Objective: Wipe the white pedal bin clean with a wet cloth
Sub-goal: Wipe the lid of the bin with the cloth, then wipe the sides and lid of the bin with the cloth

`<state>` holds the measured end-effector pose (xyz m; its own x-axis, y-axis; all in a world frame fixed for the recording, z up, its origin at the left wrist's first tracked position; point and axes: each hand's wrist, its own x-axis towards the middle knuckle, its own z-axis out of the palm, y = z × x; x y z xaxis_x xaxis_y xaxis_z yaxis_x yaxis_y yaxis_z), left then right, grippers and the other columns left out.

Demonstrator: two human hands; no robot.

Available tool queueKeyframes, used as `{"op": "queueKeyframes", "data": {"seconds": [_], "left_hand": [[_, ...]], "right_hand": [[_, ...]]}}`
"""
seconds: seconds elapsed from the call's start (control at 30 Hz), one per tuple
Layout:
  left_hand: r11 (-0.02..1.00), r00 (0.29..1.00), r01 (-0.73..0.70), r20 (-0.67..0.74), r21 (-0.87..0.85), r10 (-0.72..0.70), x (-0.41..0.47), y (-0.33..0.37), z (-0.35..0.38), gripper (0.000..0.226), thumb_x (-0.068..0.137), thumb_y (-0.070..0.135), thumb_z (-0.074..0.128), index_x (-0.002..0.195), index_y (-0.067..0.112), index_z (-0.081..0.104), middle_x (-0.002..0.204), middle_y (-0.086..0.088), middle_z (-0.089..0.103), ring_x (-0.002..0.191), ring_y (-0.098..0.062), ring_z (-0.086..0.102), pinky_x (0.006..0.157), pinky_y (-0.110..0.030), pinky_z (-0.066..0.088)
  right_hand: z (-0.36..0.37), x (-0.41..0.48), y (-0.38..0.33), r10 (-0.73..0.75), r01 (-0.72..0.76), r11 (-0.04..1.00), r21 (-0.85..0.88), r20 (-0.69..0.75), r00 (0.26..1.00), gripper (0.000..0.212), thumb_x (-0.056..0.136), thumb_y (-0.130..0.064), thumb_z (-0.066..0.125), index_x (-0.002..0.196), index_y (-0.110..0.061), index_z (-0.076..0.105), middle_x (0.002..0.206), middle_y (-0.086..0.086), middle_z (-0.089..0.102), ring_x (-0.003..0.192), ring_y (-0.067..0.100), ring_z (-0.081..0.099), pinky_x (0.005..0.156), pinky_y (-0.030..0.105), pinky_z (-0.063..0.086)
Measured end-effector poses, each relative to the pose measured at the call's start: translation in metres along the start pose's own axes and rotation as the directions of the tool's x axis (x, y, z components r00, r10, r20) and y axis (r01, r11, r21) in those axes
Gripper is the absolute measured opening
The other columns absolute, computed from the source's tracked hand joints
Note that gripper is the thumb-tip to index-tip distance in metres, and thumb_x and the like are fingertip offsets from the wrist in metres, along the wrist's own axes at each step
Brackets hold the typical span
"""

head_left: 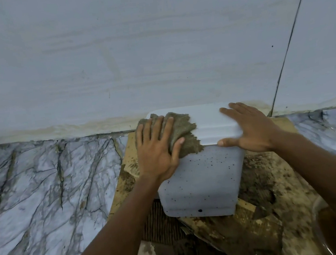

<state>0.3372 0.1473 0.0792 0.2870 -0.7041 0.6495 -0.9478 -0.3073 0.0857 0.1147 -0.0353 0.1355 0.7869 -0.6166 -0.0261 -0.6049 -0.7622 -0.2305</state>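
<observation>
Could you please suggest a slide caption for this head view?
Left hand presses a brown cloth onto the white pedal bin lid while the right hand steadies it.

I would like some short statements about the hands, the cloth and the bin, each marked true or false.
1. The left hand presses the cloth on the bin's lid. True.
2. The right hand holds a second cloth. False: it lies flat and bare on the lid.
3. The front of the bin has dark specks. True.
4. The lid is open. False: it is closed.
5. The bin stands on clean marble. False: it stands on a dirty board.
</observation>
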Motion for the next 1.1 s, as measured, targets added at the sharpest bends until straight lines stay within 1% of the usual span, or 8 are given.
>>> {"op": "queueKeyframes", "data": {"seconds": [0.07, 0.17, 0.33, 0.47, 0.83, 0.9, 1.0, 1.1], "left_hand": [[0.995, 0.999, -0.013, -0.047, -0.098, 0.008, 0.0, -0.012, 0.004, 0.057, 0.104, 0.047, 0.042, 0.15, 0.013, 0.049, 0.152, -0.012, 0.05, 0.141, -0.035, 0.043, 0.115, -0.057, 0.033], [0.949, 0.972, 0.211, -0.054, -0.234, -0.23, -0.012, -0.007, 0.01, 0.059, 0.107, 0.044, 0.035, 0.157, 0.013, 0.037, 0.166, -0.01, 0.028, 0.154, -0.032, 0.023, 0.122, -0.055, 0.023], [0.942, 0.943, 0.329, -0.021, -0.066, -0.331, -0.01, 0.046, 0.023, 0.063, 0.109, 0.043, 0.022, 0.161, 0.008, 0.022, 0.17, -0.016, 0.009, 0.157, -0.037, -0.001, 0.125, -0.058, 0.006], [0.956, 0.957, 0.289, 0.013, -0.058, -0.289, -0.017, 0.076, 0.026, 0.061, 0.11, 0.039, 0.028, 0.162, 0.009, 0.017, 0.17, -0.015, 0.006, 0.157, -0.037, -0.005, 0.126, -0.056, 0.004], [0.752, 0.783, 0.621, 0.123, -0.22, -0.61, 0.042, 0.012, 0.013, 0.061, 0.1, 0.049, 0.024, 0.145, 0.017, 0.048, 0.147, -0.01, 0.049, 0.133, -0.032, 0.043, 0.115, -0.044, 0.03], [0.794, 0.81, 0.584, 0.055, -0.17, -0.584, 0.032, 0.022, 0.016, 0.061, 0.103, 0.049, 0.022, 0.146, 0.017, 0.049, 0.153, -0.011, 0.045, 0.141, -0.036, 0.038, 0.119, -0.049, 0.025], [0.916, 0.923, 0.381, -0.007, -0.127, -0.385, 0.002, 0.046, 0.022, 0.057, 0.108, 0.046, 0.027, 0.158, 0.02, 0.033, 0.169, -0.01, 0.019, 0.156, -0.038, 0.005, 0.126, -0.054, 0.001], [0.991, 0.993, 0.117, 0.01, -0.072, -0.117, -0.019, 0.047, 0.031, 0.062, 0.107, 0.037, 0.04, 0.162, 0.019, 0.02, 0.171, -0.013, 0.004, 0.157, -0.036, -0.006, 0.126, -0.056, 0.004]], "right_hand": [[0.0, 0.006, 0.002, -0.003, 0.003, 1.0, 0.018, 0.002, 1.0, 0.114, 0.065, -0.092, 0.041, 0.158, -0.035, 0.009, 0.168, -0.002, 0.004, 0.154, 0.018, 0.002, 0.125, 0.046, 0.006], [0.002, 0.012, 0.006, -0.008, 0.009, 1.0, 0.025, -0.015, 1.0, 0.118, 0.061, -0.098, 0.037, 0.158, -0.036, 0.011, 0.168, -0.002, 0.007, 0.154, 0.019, 0.004, 0.124, 0.047, 0.008], [0.0, 0.018, 0.004, 0.013, -0.011, 0.999, 0.053, -0.031, 0.999, 0.115, 0.062, -0.091, 0.044, 0.158, -0.033, 0.016, 0.167, 0.0, 0.011, 0.154, 0.02, 0.007, 0.124, 0.046, 0.01], [0.0, 0.018, 0.001, 0.028, -0.027, 0.998, 0.058, -0.028, 0.999, 0.113, 0.062, -0.088, 0.045, 0.157, -0.035, 0.017, 0.167, -0.001, 0.011, 0.153, 0.02, 0.009, 0.124, 0.046, 0.01], [0.005, 0.01, 0.006, 0.0, 0.002, 0.999, 0.041, -0.048, 0.999, 0.116, 0.06, -0.1, 0.034, 0.157, -0.038, 0.015, 0.167, -0.003, 0.01, 0.154, 0.02, 0.007, 0.124, 0.048, 0.01], [0.003, 0.009, 0.007, 0.008, -0.007, 0.999, 0.048, -0.027, 1.0, 0.113, 0.063, -0.097, 0.038, 0.157, -0.038, 0.015, 0.168, -0.004, 0.009, 0.154, 0.019, 0.006, 0.124, 0.048, 0.009], [0.0, 0.013, 0.007, 0.018, -0.017, 0.997, 0.069, -0.011, 1.0, 0.111, 0.063, -0.089, 0.043, 0.157, -0.037, 0.016, 0.167, -0.003, 0.009, 0.154, 0.019, 0.006, 0.124, 0.047, 0.009], [-0.001, 0.022, 0.008, 0.028, -0.027, 0.992, 0.123, -0.01, 1.0, 0.11, 0.062, -0.086, 0.047, 0.157, -0.035, 0.02, 0.167, 0.0, 0.013, 0.153, 0.021, 0.009, 0.123, 0.047, 0.009]]}}
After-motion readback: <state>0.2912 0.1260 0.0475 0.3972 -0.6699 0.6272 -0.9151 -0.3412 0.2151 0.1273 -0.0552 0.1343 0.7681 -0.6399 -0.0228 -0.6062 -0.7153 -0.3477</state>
